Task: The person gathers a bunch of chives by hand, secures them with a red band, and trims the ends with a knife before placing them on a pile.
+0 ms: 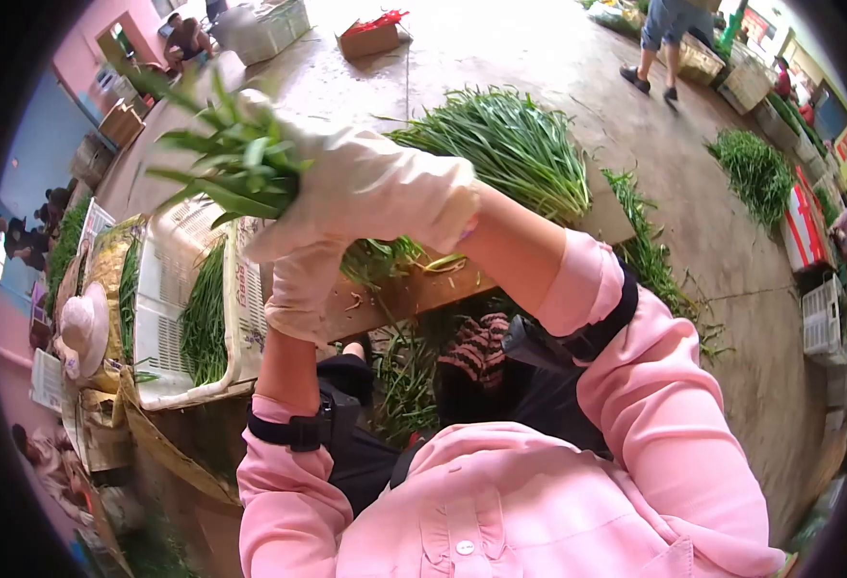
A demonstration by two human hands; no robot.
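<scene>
Two white-gloved hands meet in front of the person's chest, raised above a low wooden desk (414, 289). The right hand (375, 188), coming from a pink sleeve with a black band at the wrist, has its grip clenched around a bunch of greens (240, 159). The leafy tips fan out to the left of the glove, while the cut stem ends (380, 258) poke out below it. The bunch is held up in the air, clear of the desk.

The left hand (300, 284) rises from below and lies against the underside of the right glove, touching it near the stem ends. Its fingers are hidden behind the right hand, so I cannot tell whether its grip is clenched or released.

On the far part of the desk lies a large heap of greens (510, 144), just beyond the hands. To the left stands a white plastic crate (168, 318) with more long greens lying inside it. Beside the crate sits a pale hat (86, 328). Farther off on the concrete floor (693, 241) are a cardboard box (370, 40) and a second pile of greens (755, 169), well apart from the desk. Another person's legs (662, 43) show at the top right.
</scene>
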